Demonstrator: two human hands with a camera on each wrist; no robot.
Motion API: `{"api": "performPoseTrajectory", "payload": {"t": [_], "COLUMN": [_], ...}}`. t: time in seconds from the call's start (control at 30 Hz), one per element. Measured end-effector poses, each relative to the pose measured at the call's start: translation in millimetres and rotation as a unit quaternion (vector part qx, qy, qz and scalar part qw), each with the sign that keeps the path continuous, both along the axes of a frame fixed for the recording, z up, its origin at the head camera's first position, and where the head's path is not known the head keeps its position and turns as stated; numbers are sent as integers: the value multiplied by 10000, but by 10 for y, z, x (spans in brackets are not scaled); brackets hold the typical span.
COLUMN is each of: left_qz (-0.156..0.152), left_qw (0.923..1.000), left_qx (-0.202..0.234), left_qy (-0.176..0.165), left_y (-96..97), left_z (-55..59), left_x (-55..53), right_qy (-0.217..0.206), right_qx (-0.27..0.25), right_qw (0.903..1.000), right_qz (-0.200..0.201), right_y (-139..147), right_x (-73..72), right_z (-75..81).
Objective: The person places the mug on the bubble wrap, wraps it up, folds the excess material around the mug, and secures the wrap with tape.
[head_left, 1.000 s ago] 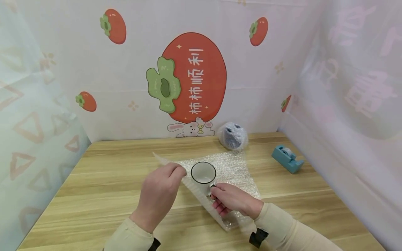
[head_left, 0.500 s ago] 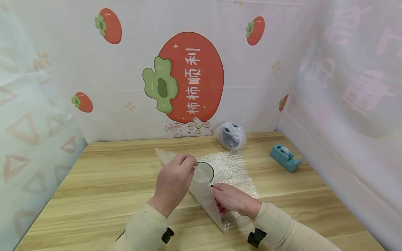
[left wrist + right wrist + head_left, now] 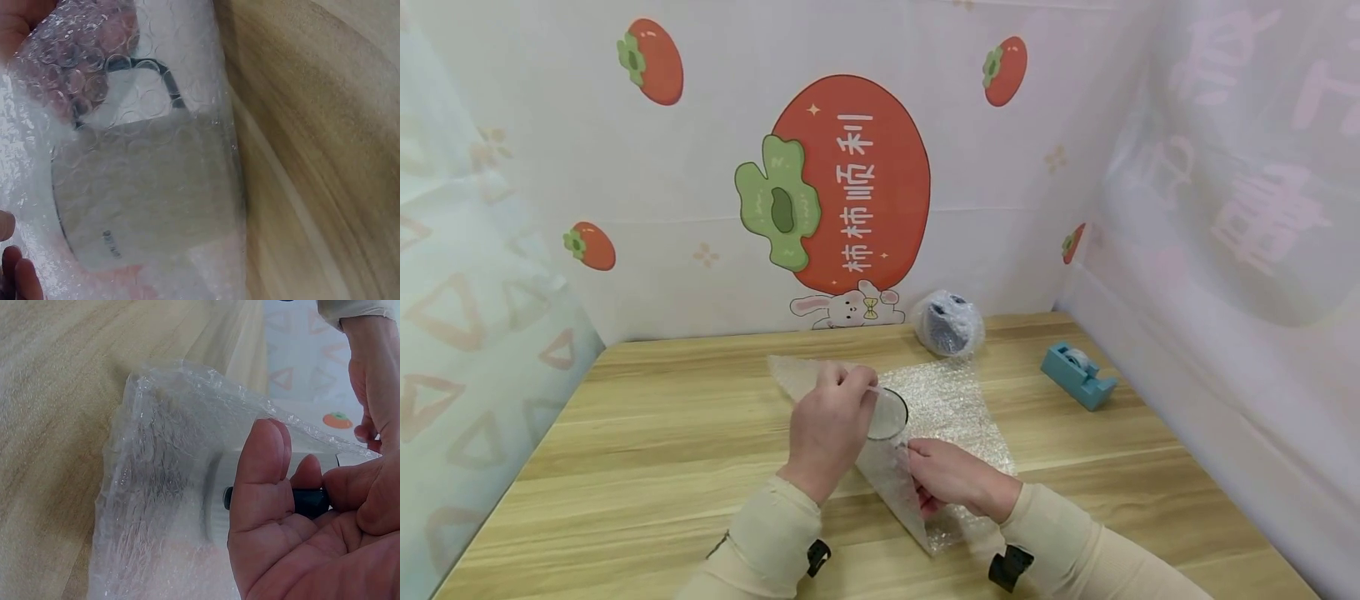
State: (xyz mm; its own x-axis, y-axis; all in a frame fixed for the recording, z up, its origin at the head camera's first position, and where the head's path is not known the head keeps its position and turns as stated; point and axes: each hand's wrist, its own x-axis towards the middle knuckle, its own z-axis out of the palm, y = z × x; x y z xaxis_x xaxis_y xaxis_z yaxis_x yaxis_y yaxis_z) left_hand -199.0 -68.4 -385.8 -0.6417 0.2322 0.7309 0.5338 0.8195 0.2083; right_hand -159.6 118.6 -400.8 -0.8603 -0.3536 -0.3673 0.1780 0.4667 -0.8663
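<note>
A light-coloured mug (image 3: 889,419) with a dark rim stands on a sheet of bubble wrap (image 3: 951,400). My right hand (image 3: 961,479) grips the mug's dark handle (image 3: 310,502), its fingers curled round it in the right wrist view. My left hand (image 3: 832,429) pinches the raised left edge of the sheet and holds it over the mug's left side. Through the bubbles in the left wrist view, the mug's side (image 3: 150,187) shows with small dark lettering. The left hand and the wrap hide part of the mug's rim in the head view.
A dark, round-looking object in bubble wrap (image 3: 950,323) sits at the table's back edge. To the right stands a blue tape dispenser (image 3: 1078,377) with a roll in it. Printed cloth (image 3: 1000,183) hangs behind the wooden table (image 3: 647,450) and at both sides.
My left hand has moved right with the sheet's edge, folding it up over the mug's left side. My right hand stays on the handle, now partly behind the wrap. The view has shifted slightly.
</note>
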Motion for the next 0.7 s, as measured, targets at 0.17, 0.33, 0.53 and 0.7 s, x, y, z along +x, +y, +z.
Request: {"api": "performPoseTrajectory", "payload": {"t": [0.17, 0.33, 0.53, 0.7], "left_qz": [-35, -124, -187, -169], "left_qw": [9995, 9994, 9975, 9960], "left_qx": [-260, -335, -686, -877], "left_qy": [-181, -40, 1, 72], "left_y": [34, 47, 46, 44], "left_z": [-68, -140, -217, -252], "left_x": [-41, -62, -52, -43], "right_qy": [-10, -63, -132, -47], "right_qx": [-88, -119, -219, -225], "right_qw": [10000, 9999, 9997, 9996], "right_qz": [-17, -21, 2, 141], "right_y": [-6, -6, 40, 97], "right_x": [0, -8, -12, -27], "right_z": [5, -2, -1, 14]}}
